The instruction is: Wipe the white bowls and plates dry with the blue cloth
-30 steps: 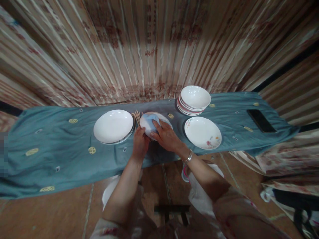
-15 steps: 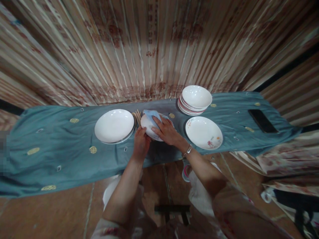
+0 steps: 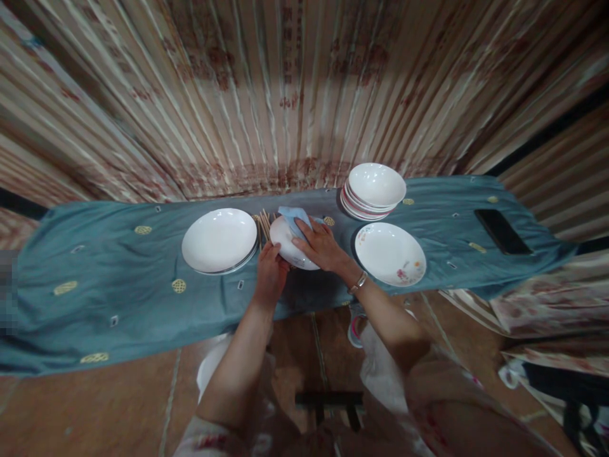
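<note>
1. We locate the white bowl [image 3: 281, 240] near the middle of the table, between both hands, with small printed marks on its near side; we cannot tell whether it touches the table surface
2. We find the left hand [image 3: 271, 270] closed on the near left edge of the white bowl, thumb laid over the rim
3. We find the right hand [image 3: 321, 246] holding the blue cloth [image 3: 293, 217] against the white bowl, fingers slightly spread; a bracelet [image 3: 358, 283] encircles that wrist
4. We note the chopsticks [image 3: 263, 230] just beyond the left hand, lying between the white bowl and the plate stack [image 3: 219, 240]
5. To the right of the hands, we identify the floral plate [image 3: 390, 254], face up, and behind it the bowl stack [image 3: 375, 185], its top bowl opening upward
6. At the far right, we register a dark phone [image 3: 503, 231], well apart from the dishes
7. We record a teal tablecloth [image 3: 118, 266] under these items and a patterned curtain [image 3: 266, 95] behind the table
</note>
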`<state>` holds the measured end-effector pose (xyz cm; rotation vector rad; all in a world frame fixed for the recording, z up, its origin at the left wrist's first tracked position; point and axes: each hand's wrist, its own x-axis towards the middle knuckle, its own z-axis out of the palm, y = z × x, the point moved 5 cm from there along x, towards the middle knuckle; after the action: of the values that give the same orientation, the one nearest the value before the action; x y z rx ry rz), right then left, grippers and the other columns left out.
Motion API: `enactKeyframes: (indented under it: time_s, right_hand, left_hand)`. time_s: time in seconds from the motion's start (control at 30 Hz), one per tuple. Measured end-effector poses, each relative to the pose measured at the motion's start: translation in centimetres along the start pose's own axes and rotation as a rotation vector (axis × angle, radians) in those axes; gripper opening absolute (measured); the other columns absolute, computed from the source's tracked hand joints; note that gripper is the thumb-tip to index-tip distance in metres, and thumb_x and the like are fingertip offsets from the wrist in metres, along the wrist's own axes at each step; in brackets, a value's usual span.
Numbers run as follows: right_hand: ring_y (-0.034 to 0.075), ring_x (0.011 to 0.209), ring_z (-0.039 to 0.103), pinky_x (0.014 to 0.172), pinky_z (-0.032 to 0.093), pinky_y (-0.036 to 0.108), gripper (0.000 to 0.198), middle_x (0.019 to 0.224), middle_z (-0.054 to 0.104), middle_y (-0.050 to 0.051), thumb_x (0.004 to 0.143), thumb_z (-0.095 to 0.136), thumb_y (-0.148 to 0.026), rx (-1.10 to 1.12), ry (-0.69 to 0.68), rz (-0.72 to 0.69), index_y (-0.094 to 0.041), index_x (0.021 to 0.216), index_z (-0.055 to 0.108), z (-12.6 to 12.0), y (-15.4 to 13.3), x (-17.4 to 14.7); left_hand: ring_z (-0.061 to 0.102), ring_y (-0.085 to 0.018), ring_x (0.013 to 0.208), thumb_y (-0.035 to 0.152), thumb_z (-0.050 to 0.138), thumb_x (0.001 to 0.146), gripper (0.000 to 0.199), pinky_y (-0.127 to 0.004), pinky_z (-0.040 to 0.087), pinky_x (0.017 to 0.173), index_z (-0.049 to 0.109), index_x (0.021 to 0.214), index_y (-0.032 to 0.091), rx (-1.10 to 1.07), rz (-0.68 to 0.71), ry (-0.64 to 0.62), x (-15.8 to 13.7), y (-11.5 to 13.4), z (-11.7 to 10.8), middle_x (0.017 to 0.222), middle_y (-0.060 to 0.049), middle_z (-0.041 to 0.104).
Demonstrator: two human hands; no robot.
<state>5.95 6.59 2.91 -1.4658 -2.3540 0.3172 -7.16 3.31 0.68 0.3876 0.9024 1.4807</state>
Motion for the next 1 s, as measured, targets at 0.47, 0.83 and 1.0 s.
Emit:
enactKeyframes:
  time_s: [0.47,0.83,1.0]
  right_hand:
    - [0.034,0.138,0.051,0.116,0.034,0.06,0.052,0.154,0.05,0.023,0.105,0.039,-0.042,-0.044,0.016,-0.004,-0.014,0.148,0.047,-1.4,0.5,-0.9]
    - [0.032,0.114,0.065,0.105,0.047,0.05,0.048,0.121,0.069,0.022,0.106,0.038,-0.044,-0.09,-0.009,-0.04,-0.01,0.132,0.061,-3.0,0.4,-1.9]
    - [0.032,0.105,0.067,0.1,0.049,0.05,0.051,0.107,0.071,0.021,0.107,0.035,-0.048,-0.142,-0.032,-0.046,-0.01,0.122,0.065,-3.5,-0.4,-2.5]
  left_hand:
    - [0.067,-0.011,0.073,0.015,0.064,0.084,0.003,-0.022,0.049,0.069,0.063,0.082,0.018,0.065,0.025,-0.02,0.0,0.1,0.0,0.084,-0.001,0.072]
    - [0.065,-0.011,0.07,0.021,0.071,0.077,0.009,-0.021,0.048,0.066,0.065,0.081,0.017,0.06,0.05,-0.03,0.2,0.0,-0.2,0.08,0.0,0.072]
    - [0.066,-0.012,0.073,0.018,0.066,0.081,0.003,-0.023,0.049,0.07,0.066,0.084,0.017,0.065,0.052,-0.023,0.1,0.0,-0.1,0.083,-0.001,0.072]
